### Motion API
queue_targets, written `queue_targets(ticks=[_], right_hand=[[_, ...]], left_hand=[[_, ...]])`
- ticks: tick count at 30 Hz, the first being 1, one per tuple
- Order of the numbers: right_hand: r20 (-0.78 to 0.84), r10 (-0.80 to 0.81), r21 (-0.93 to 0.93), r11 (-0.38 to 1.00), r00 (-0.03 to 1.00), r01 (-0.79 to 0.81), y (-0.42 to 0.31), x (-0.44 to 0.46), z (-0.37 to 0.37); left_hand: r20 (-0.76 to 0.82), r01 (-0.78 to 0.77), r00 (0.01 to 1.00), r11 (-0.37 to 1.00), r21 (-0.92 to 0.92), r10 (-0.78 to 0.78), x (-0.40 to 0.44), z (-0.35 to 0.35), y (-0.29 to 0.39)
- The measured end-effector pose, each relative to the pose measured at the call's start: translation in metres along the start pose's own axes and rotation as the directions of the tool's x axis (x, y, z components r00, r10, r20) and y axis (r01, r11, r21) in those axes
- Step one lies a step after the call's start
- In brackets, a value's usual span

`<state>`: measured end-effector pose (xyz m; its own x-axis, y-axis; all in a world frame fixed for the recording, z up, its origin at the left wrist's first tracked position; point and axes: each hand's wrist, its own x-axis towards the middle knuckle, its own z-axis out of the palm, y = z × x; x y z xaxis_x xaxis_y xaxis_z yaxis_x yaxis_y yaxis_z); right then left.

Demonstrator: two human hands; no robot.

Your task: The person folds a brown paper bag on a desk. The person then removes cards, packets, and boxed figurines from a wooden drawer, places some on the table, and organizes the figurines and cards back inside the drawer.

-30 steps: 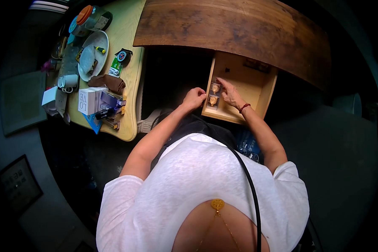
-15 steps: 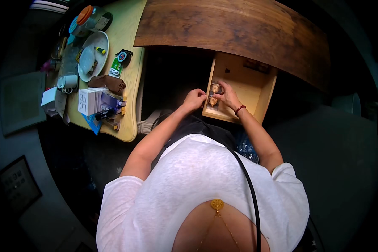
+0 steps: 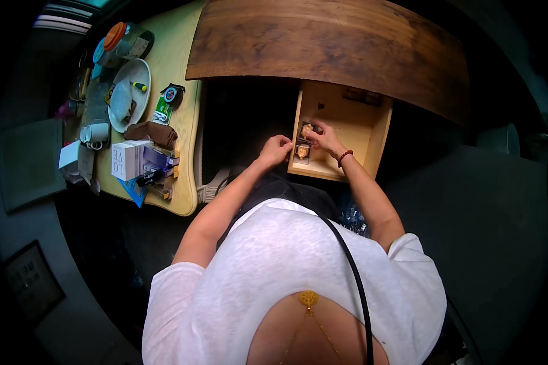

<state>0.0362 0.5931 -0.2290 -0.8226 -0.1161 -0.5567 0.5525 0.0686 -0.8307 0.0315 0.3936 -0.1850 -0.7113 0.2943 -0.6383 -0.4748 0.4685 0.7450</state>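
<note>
Inside the pulled-out wooden drawer (image 3: pixel 360 134), two small clear boxes with gold-coloured pieces in them lie along the left wall. My right hand (image 3: pixel 327 140), with a dark red bead bracelet on its wrist, has its thumb and fingers closed on the far clear box (image 3: pixel 306 130). The near clear box (image 3: pixel 302 153) lies just below those fingers, towards me. My left hand (image 3: pixel 276 150) is at the outer side of the drawer's left wall, its fingers bent together. Whatever is between its fingertips is too small to make out.
A dark wooden tabletop (image 3: pixel 329 42) overhangs the drawer. On the pale side table (image 3: pixel 186 140) to the left stand a plate (image 3: pixel 141 106), a tape measure (image 3: pixel 172 94), a brown cloth (image 3: pixel 152 133), a white mug (image 3: pixel 95 132), a LOVE box (image 3: pixel 125 159) and jars.
The whole view has shifted slightly. My right fingers have come down over the far clear box, and the near one shows more fully. My left hand stays beside the drawer wall.
</note>
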Motion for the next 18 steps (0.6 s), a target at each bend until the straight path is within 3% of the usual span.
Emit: queue_targets(ticks=[1,3,4,6,8,10,11,12,14,15,17,18], right_hand=[[-0.001,-0.001,0.0,1.0,1.0,0.001,0.006,0.002,-0.001],[-0.068,0.013,0.232,0.973,0.998,0.003,0.017,0.006,-0.002],[-0.066,0.011,0.23,0.973,0.998,0.005,0.013,0.005,0.0],[-0.255,0.073,0.27,0.963,0.964,-0.001,0.005,0.001,0.001],[-0.26,0.049,0.283,0.959,0.964,0.028,0.007,0.005,-0.005],[-0.52,-0.111,-0.101,0.993,0.847,0.068,0.001,0.008,-0.02],[-0.674,-0.465,-0.465,0.871,0.574,0.161,-0.012,0.004,-0.021],[-0.672,-0.469,-0.467,0.869,0.574,0.163,-0.023,0.004,-0.026],[-0.768,-0.426,-0.52,0.851,0.478,-0.076,-0.036,0.013,-0.042],[-0.767,-0.428,-0.521,0.85,0.478,-0.074,-0.037,0.018,-0.048],[-0.702,-0.316,-0.554,0.806,0.638,-0.209,-0.029,0.032,-0.059],[-0.7,-0.321,-0.556,0.806,0.638,-0.204,-0.021,0.041,-0.057]], left_hand=[[0.009,-0.001,1.0,1.0,-0.012,0.001,0.0,0.0,0.0],[0.015,-0.005,1.0,1.0,-0.026,0.006,-0.001,-0.001,0.001],[0.016,0.0,1.0,0.999,-0.038,0.001,-0.001,-0.001,0.001],[0.018,0.008,1.0,0.999,-0.053,-0.007,-0.001,0.0,0.001],[0.004,0.012,1.0,0.997,-0.073,-0.011,-0.002,0.0,0.002],[0.003,0.01,1.0,0.998,-0.061,-0.009,-0.002,-0.001,0.002],[0.003,0.008,1.0,0.999,-0.049,-0.007,-0.003,-0.001,0.002],[0.001,0.005,1.0,0.999,-0.051,-0.005,-0.003,-0.002,0.002],[0.026,0.027,0.999,0.996,-0.081,-0.025,-0.005,-0.005,0.003],[0.024,0.025,0.999,0.996,-0.082,-0.023,-0.007,-0.007,0.003],[0.005,0.011,1.0,0.995,-0.102,-0.011,-0.011,-0.011,0.005],[0.0,0.007,1.0,0.995,-0.103,-0.007,-0.013,-0.014,0.007]])
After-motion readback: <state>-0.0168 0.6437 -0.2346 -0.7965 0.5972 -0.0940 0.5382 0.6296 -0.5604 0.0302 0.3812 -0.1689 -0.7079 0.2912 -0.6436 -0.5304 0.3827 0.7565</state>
